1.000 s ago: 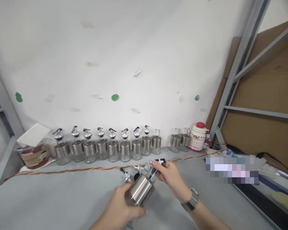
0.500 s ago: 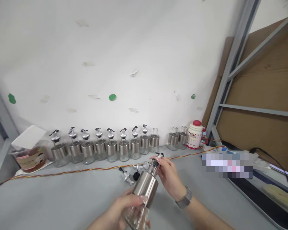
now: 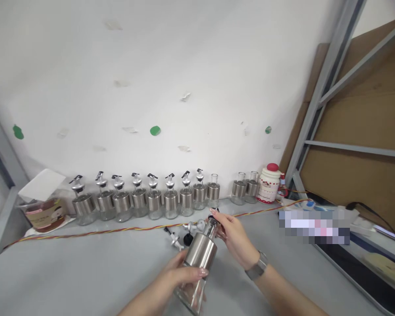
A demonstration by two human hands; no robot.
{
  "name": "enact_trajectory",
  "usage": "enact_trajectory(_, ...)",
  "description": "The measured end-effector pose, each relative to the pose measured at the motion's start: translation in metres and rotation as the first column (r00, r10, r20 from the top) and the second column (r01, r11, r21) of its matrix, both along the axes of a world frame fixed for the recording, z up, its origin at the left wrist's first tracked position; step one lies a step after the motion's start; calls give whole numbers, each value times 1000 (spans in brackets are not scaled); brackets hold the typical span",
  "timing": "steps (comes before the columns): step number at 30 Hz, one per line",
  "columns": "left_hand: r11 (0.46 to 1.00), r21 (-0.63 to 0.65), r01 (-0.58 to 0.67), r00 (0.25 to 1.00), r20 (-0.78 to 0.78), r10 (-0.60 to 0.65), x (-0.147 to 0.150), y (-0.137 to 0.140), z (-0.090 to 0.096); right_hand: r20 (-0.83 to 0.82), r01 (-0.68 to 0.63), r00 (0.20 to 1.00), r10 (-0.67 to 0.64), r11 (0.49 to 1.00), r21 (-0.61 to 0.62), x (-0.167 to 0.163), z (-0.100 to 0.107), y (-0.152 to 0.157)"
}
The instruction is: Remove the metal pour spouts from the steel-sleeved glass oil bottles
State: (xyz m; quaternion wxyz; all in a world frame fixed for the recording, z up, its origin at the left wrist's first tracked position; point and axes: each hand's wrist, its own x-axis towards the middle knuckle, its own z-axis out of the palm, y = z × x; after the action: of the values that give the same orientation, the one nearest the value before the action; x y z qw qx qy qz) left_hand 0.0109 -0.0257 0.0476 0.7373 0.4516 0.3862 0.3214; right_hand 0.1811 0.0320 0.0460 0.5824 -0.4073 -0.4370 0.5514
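Currently, I see one steel-banded bottle (image 3: pixel 200 251) tilted in both hands, above the near middle of the desk (image 3: pixel 85 272).

My left hand (image 3: pixel 181 274) is wrapped around the bottle's lower body, its thumb across the metal sleeve; my right hand (image 3: pixel 236 240) pinches the pourer (image 3: pixel 213 215) at the mouth, and its fingers partly hide that top, so I cannot tell how deep it sits. Just beyond the sleeve, loose pourers (image 3: pixel 174 240) lie on the desk, near the red-and-yellow twisted cord (image 3: pixel 118 231). Behind the cord, eight capped bottles (image 3: pixel 154 200) stand along the wall, with an open bottle (image 3: pixel 213 192) at their right end. Farther right, two more open bottles (image 3: pixel 238 190) stand beside a red-lidded jar (image 3: pixel 269 185).
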Motion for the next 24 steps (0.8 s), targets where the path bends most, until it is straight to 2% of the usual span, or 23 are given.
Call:
enact_trajectory(3,997,-43,66,997,-25,-67,-3,3,-2,-45,8,999,-10,999,-38,-3,-1,-2)
enact_trajectory(5,999,-26,48,997,-61,-50,-5,3,-4,-62,34,997,-37,999,-37,-3,-2,-1)
enact_trajectory(10,1000,1,-5,996,-93,5,-8,-3,-6,-88,219,973,-215,975,32,19,0,14)
enact_trajectory(12,999,26,-28,998,-53,30,-7,-5,-7,-78,288,956,-283,955,69,29,2,20)
enact_trajectory(14,995,6,-101,994,53,101,-8,-4,-10,-23,293,956,-292,950,105,31,3,21)
enact_trajectory(17,978,-84,-189,958,201,203,-12,-1,-15,143,154,974,-174,978,142,14,0,10)
enact_trajectory(19,971,-83,-224,936,260,238,-16,2,-15,251,24,966,-62,988,153,-2,-6,-1)
enact_trajectory(24,985,-61,-161,910,378,172,-23,4,-19,430,-225,891,145,964,140,-21,-19,-23)
